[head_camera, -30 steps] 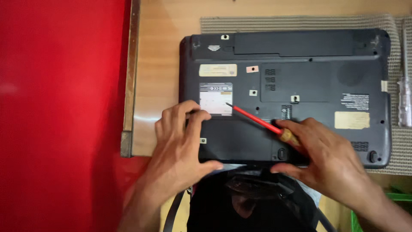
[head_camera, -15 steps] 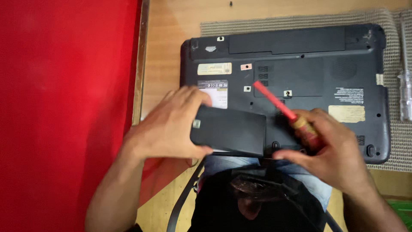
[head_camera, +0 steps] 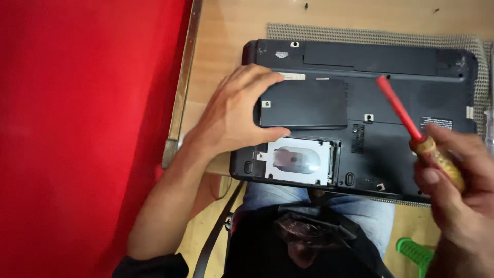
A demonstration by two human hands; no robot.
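Black plastic cover panel (head_camera: 302, 104) pinched in my left hand (head_camera: 234, 116), lifted over upturned laptop (head_camera: 411, 67), far of open drive bay (head_camera: 298, 162). Panel looks light, thin, stiff; I judge edge grip best. Right hand (head_camera: 458, 195) closed round red-shafted screwdriver (head_camera: 414, 133), near right.

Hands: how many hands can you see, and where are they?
2. The left hand grips the black cover panel over the upturned laptop. The right hand, at the right edge, holds a red screwdriver.
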